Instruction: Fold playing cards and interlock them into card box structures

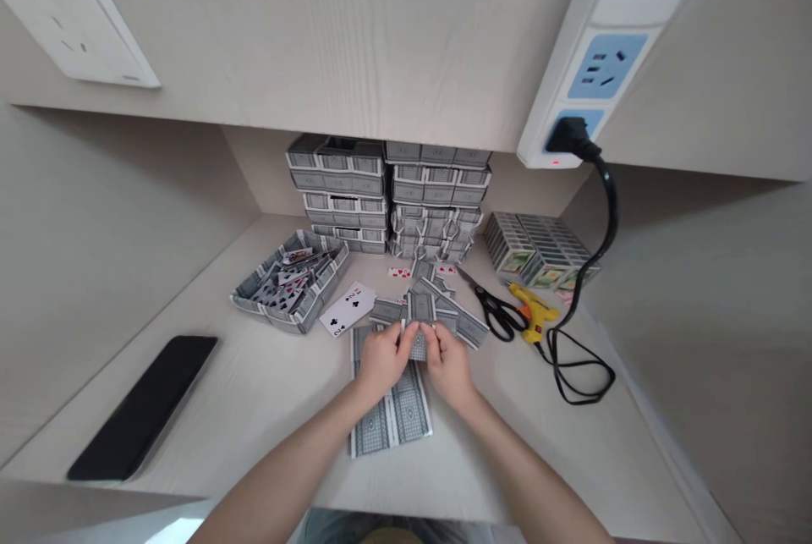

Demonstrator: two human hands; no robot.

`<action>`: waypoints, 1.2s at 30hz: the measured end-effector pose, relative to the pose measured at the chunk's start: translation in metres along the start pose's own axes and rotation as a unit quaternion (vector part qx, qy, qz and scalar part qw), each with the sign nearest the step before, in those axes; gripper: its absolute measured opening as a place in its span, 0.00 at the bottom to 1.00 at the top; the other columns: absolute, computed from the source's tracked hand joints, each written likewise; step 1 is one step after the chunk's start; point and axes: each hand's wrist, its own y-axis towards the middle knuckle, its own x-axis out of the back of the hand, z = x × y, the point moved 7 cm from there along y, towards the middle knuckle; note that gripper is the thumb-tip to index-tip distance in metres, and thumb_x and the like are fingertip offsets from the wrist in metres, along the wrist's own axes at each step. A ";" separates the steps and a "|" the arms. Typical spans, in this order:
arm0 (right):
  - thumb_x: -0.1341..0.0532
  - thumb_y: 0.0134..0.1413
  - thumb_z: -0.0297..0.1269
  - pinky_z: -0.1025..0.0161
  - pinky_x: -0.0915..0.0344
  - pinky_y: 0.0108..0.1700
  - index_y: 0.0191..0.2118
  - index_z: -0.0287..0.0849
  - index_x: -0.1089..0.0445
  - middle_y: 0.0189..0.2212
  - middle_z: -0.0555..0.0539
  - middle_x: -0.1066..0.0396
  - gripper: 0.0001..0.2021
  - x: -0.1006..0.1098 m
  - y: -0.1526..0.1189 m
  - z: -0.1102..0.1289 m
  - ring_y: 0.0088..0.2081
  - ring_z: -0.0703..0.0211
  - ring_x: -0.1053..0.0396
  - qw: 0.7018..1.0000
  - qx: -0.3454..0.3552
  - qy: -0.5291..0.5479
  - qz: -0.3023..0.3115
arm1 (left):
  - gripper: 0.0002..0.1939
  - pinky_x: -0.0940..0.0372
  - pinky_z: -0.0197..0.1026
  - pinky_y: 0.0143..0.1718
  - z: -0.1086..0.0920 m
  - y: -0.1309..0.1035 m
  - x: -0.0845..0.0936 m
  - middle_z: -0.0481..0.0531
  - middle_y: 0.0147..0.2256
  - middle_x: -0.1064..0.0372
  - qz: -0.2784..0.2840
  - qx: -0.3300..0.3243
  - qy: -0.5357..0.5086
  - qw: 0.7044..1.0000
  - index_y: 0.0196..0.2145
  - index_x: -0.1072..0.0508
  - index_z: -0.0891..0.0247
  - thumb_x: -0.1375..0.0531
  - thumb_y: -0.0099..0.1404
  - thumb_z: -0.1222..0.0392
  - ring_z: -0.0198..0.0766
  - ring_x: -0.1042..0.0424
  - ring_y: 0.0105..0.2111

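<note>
Between my two hands is a grey-backed playing card [420, 307], held upright near the middle of the desk. My left hand [384, 356] pinches its left edge, and my right hand [447, 360] pinches its right edge. Below them lies a flat panel of joined grey cards [388, 425], partly hidden by my left hand. Loose folded grey cards [468, 327] are spread just beyond my fingers. Left of these, a few white-faced cards [348, 310] lie face up. A tray made of cards [298, 320] holds many loose playing cards.
Stacked card-built boxes [356, 182] stand at the back. To the right are black scissors [501, 314], a yellow glue gun [536, 313] with its black cord, and wrapped card packs [539, 250]. A black phone [145, 409] lies at left. A power strip [587, 62] hangs above.
</note>
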 end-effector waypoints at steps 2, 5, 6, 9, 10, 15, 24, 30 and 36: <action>0.52 0.55 0.44 0.67 0.52 0.23 0.21 0.44 0.42 0.14 0.55 0.46 0.15 0.000 0.000 0.000 0.18 0.64 0.48 1.000 0.001 -0.003 0.002 | 0.21 0.54 0.35 0.20 -0.001 0.000 0.001 0.51 0.16 0.35 -0.005 -0.006 0.005 1.000 0.19 0.35 0.63 0.55 0.64 0.51 0.34 0.36 0.18; 0.51 0.55 0.45 0.67 0.51 0.23 0.21 0.44 0.43 0.14 0.55 0.46 0.15 -0.002 0.001 -0.003 0.18 0.65 0.48 1.000 -0.007 0.006 0.006 | 0.22 0.54 0.35 0.20 0.000 0.000 0.002 0.51 0.15 0.35 -0.009 -0.007 0.008 1.000 0.18 0.35 0.63 0.55 0.63 0.50 0.33 0.36 0.17; 0.51 0.54 0.45 0.67 0.50 0.23 0.22 0.44 0.43 0.14 0.55 0.46 0.15 -0.002 0.002 -0.004 0.18 0.65 0.48 1.000 -0.014 0.015 0.006 | 0.23 0.54 0.35 0.20 0.001 0.000 0.002 0.50 0.15 0.35 -0.008 -0.005 0.007 1.000 0.17 0.35 0.63 0.54 0.63 0.50 0.33 0.37 0.17; 0.50 0.53 0.48 0.68 0.49 0.21 0.23 0.44 0.43 0.13 0.56 0.47 0.15 -0.006 0.004 -0.009 0.16 0.66 0.47 0.995 -0.056 0.082 0.026 | 0.25 0.53 0.34 0.19 0.004 0.002 0.004 0.50 0.14 0.36 -0.007 0.006 -0.001 1.000 0.15 0.36 0.64 0.54 0.63 0.47 0.31 0.40 0.14; 0.49 0.53 0.49 0.68 0.50 0.19 0.24 0.44 0.42 0.12 0.57 0.47 0.15 -0.009 0.005 -0.010 0.15 0.66 0.48 0.990 -0.075 0.115 0.041 | 0.26 0.53 0.34 0.19 0.005 0.003 0.005 0.50 0.14 0.36 -0.008 0.008 -0.002 1.000 0.14 0.36 0.64 0.54 0.63 0.47 0.30 0.40 0.14; 0.46 0.49 0.52 0.69 0.53 0.14 0.27 0.43 0.41 0.11 0.59 0.47 0.16 -0.013 0.009 -0.011 0.11 0.68 0.49 0.965 -0.110 0.231 0.062 | 0.27 0.52 0.35 0.20 0.004 0.005 0.009 0.53 0.15 0.34 -0.034 -0.003 0.030 0.999 0.14 0.34 0.64 0.55 0.63 0.46 0.32 0.37 0.16; 0.42 0.46 0.49 0.70 0.53 0.15 0.34 0.41 0.38 0.11 0.59 0.45 0.16 -0.001 0.016 -0.019 0.12 0.69 0.48 0.956 -0.117 0.269 0.004 | 0.24 0.47 0.34 0.22 0.007 0.006 0.014 0.51 0.18 0.33 -0.009 -0.003 -0.020 1.000 0.18 0.34 0.64 0.57 0.64 0.50 0.33 0.34 0.19; 0.39 0.41 0.47 0.70 0.52 0.15 0.39 0.40 0.39 0.15 0.57 0.38 0.20 0.032 0.027 -0.049 0.12 0.70 0.48 0.939 -0.171 0.277 -0.114 | 0.16 0.40 0.37 0.33 0.022 0.016 0.029 0.50 0.26 0.32 -0.043 0.030 -0.031 0.998 0.26 0.33 0.62 0.55 0.64 0.54 0.36 0.32 0.29; 0.39 0.41 0.46 0.68 0.48 0.13 0.47 0.38 0.42 0.16 0.55 0.35 0.27 0.027 0.025 -0.062 0.11 0.67 0.44 0.937 -0.215 0.257 -0.098 | 0.18 0.44 0.45 0.50 0.043 0.025 0.027 0.59 0.44 0.36 -0.065 0.021 0.087 0.994 0.44 0.35 0.66 0.47 0.53 0.68 0.46 0.40 0.49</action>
